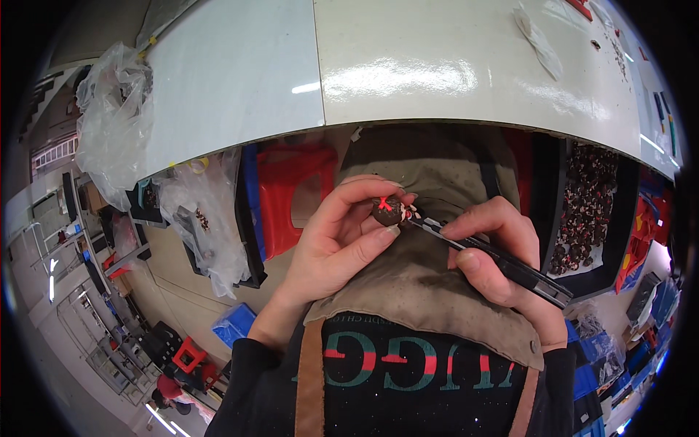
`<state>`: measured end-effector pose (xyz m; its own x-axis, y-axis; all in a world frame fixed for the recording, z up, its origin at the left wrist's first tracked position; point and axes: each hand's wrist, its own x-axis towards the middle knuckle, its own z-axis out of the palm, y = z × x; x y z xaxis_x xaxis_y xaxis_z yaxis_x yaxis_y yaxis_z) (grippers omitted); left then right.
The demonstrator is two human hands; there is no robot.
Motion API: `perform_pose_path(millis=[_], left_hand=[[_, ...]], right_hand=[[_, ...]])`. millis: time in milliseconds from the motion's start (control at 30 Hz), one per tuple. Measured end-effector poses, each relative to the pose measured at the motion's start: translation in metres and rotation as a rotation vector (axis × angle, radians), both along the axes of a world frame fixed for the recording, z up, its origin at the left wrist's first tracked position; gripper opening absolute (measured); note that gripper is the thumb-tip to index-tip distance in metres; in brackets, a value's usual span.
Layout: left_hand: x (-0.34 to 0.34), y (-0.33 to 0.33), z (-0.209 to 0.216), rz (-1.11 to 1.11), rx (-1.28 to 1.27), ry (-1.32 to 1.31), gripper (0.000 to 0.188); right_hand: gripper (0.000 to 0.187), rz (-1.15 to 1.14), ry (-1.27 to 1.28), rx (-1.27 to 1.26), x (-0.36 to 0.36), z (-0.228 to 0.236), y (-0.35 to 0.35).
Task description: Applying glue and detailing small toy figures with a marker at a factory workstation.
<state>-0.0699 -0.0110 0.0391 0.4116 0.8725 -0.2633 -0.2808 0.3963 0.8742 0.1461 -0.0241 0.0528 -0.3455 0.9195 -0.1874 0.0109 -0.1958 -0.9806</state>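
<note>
My left hand [328, 247] pinches a small rounded dark brown piece [386, 211] with bright red and pale marks between thumb and fingers. A slim black cutter knife [510, 266] lies in the grip of my right hand [499, 251], thumb and fingers closed along its body. Its narrow front end points up and left and meets the right side of the brown piece, beside small pale and red bits. The exact contact is too small to make out. Both hands are above my brown apron [437, 291], just below the table's near edge.
A white table [466, 87] spans the top. To the right, a black crate [628, 226] holds many small dark and red pieces [582, 204]. At left are a red plastic stool [280, 156], a clear bag [211, 218] and another bag [113, 124]. A person [171, 390] is far lower left.
</note>
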Motion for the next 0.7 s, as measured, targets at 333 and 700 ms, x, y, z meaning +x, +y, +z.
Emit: perform_pose_path(millis=[333, 700], left_hand=[[0.010, 0.010, 0.000, -0.051, 0.227, 0.122, 0.043], [0.031, 0.026, 0.024, -0.149, -0.086, -0.099, 0.033]], right_hand=[[0.018, -0.021, 0.232, -0.256, 0.013, 0.014, 0.015], [0.019, -0.757, -0.647, 0.459, 0.122, 0.033, 0.029]])
